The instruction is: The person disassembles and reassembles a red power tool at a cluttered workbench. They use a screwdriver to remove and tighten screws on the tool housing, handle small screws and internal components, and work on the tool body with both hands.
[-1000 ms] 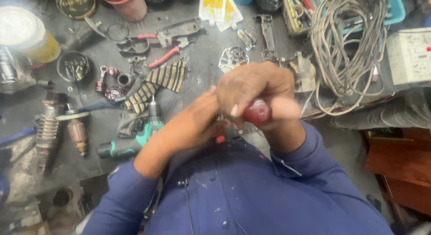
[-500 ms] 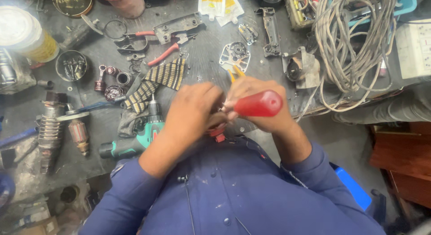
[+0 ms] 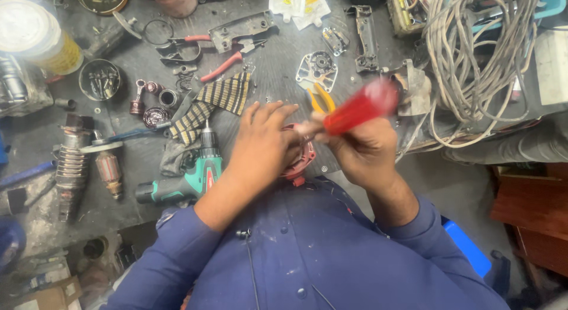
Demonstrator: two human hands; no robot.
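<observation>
My right hand [image 3: 362, 151] grips a screwdriver by its red handle [image 3: 360, 107], which is blurred and slants up to the right. The shaft points down-left into a round reddish motor part [image 3: 300, 162] at the bench's near edge. My left hand [image 3: 260, 143] lies over that part and holds it, fingers spread toward the screwdriver tip. Most of the part is hidden under both hands. Yellow-handled pliers [image 3: 320, 98] lie just beyond my hands.
A green cordless drill [image 3: 188, 178] lies left of my left hand beside a striped cloth [image 3: 214, 100]. Red-handled pliers [image 3: 220, 66], metal brackets, rings and a motor armature [image 3: 109, 170] litter the dark bench. A coil of grey cable [image 3: 484, 55] sits far right.
The red handle has swung up and to the right, away from my body. My left hand has spread its fingers over the round part. The view has tilted slightly.
</observation>
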